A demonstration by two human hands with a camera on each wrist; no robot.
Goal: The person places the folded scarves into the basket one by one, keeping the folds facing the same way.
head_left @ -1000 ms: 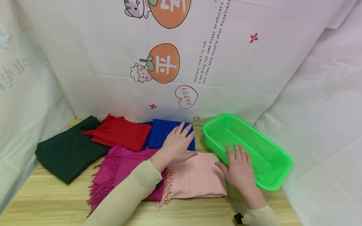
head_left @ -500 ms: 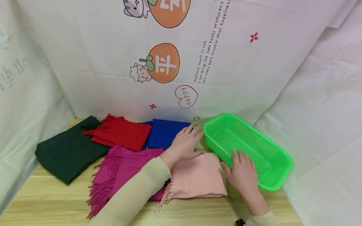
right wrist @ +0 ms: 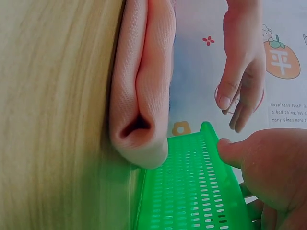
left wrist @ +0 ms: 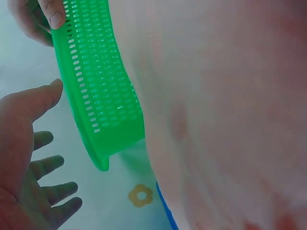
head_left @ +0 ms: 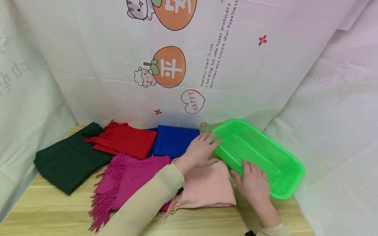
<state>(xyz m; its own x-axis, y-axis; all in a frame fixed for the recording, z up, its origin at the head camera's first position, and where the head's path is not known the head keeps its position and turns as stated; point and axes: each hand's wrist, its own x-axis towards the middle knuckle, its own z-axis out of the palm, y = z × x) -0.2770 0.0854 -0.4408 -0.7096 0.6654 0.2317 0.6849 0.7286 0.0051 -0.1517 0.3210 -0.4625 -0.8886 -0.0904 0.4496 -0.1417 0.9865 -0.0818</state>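
A green plastic basket (head_left: 284,183) with perforated walls sits at the table's right. My right hand (head_left: 253,185) holds its near long rim, thumb on the outside and fingers over the inside, as the right wrist view's hand (right wrist: 268,177) also shows. My left hand (head_left: 201,151) hovers at the basket's left end with fingers spread. In the left wrist view, that left hand (left wrist: 24,153) has its thumb close to the rim, and the fingers hang apart behind it. Under my left forearm lies a folded pink scarf (head_left: 209,190), partly hidden.
Other folded scarves lie to the left: a magenta fringed one (head_left: 133,173), a blue one (head_left: 174,141), a red one (head_left: 127,139) and a dark green one (head_left: 73,157). A printed white cloth (head_left: 236,65) hangs behind the wooden table (head_left: 53,209).
My left hand has moved right, from over the blue scarf to the basket's left end. My right hand has come slightly down and right onto the basket's near rim.
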